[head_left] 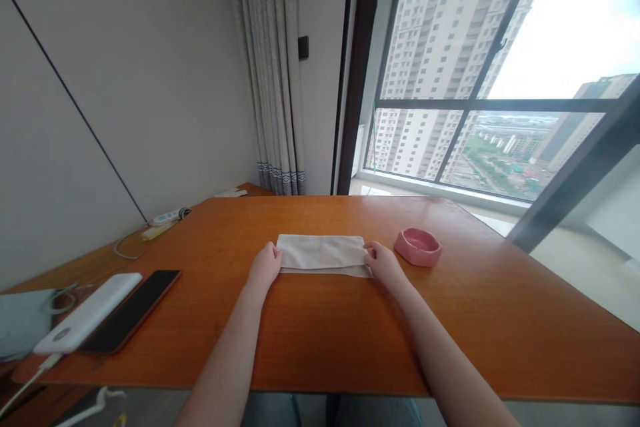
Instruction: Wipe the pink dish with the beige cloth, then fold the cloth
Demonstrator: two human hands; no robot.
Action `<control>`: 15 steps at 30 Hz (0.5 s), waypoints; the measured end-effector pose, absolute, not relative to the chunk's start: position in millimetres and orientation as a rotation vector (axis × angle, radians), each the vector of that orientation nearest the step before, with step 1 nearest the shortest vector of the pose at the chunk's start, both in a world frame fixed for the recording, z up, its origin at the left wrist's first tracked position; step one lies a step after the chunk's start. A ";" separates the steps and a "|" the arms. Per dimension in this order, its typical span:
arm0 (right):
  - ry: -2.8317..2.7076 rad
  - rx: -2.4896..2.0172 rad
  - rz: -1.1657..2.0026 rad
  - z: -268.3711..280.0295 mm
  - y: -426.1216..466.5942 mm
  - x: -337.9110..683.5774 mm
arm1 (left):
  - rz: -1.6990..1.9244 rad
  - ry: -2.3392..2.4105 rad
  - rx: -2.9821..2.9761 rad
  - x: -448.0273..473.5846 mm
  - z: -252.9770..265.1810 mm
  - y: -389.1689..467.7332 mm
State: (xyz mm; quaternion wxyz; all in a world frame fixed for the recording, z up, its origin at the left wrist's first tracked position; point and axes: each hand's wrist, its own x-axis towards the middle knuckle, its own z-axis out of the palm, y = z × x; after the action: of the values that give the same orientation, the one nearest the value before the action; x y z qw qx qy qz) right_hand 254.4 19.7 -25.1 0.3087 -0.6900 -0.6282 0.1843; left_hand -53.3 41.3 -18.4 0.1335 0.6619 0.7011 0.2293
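A pale off-white cloth [321, 252] lies folded in a wide strip on the brown wooden table [330, 333]. Its upper layer stops short of the layer beneath, which shows along the near edge and at the near right corner. My left hand [265, 263] pinches the cloth's left end between thumb and fingers. At the opposite end, my right hand [384, 264] has its fingers closed on the right edge. Just beyond that hand to the right sits a pink angular bowl [418, 255], apart from the cloth.
On the left, a white power bank [93, 312] with a cable lies beside a dark phone [134, 310]. A power strip [167, 217] rests near the wall. Behind the table hang a grey curtain [273, 67] and, to the right, a large window [470, 103].
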 end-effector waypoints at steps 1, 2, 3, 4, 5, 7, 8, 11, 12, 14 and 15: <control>-1.678 -1.849 0.480 -24.4 19.7 255.1 | 0.662 2.029 1.919 -53.5 -18.8 41.6; -1.695 -1.868 0.477 -23.6 19.5 255.6 | 0.660 2.026 1.917 -53.6 -18.9 41.9; -1.719 -1.877 0.477 -22.6 19.1 255.7 | 0.660 2.026 1.916 -53.7 -18.8 42.0; -1.750 -1.877 0.479 -21.2 18.5 255.6 | 0.661 2.027 1.914 -53.7 -18.5 42.0; -1.786 -1.871 0.481 -19.5 17.5 255.3 | 0.663 2.029 1.912 -53.7 -18.1 41.9; -1.873 -1.861 0.486 -15.5 14.8 254.0 | 0.668 2.038 1.908 -53.5 -17.4 41.3; -1.914 -1.859 0.487 -13.4 13.3 253.2 | 0.669 2.043 1.907 -53.4 -17.2 40.9; -1.980 -1.885 0.471 -8.5 9.8 250.7 | 0.663 2.052 1.917 -53.4 -17.8 40.4; -1.989 -1.898 0.463 -7.9 9.2 250.0 | 0.655 2.052 1.924 -53.4 -18.3 40.6; -2.006 -1.917 0.450 -8.4 8.9 249.0 | 0.630 2.050 1.938 -53.7 -19.6 41.1; -2.020 -1.925 0.441 -9.6 9.0 248.7 | 0.613 2.050 1.944 -53.8 -20.2 41.3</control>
State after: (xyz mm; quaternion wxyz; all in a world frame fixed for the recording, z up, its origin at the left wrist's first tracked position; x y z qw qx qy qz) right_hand 248.7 9.0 -9.6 0.1576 -0.6729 -0.7061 0.1542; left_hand -53.8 41.3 -20.2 0.1251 0.6673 0.7034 0.2104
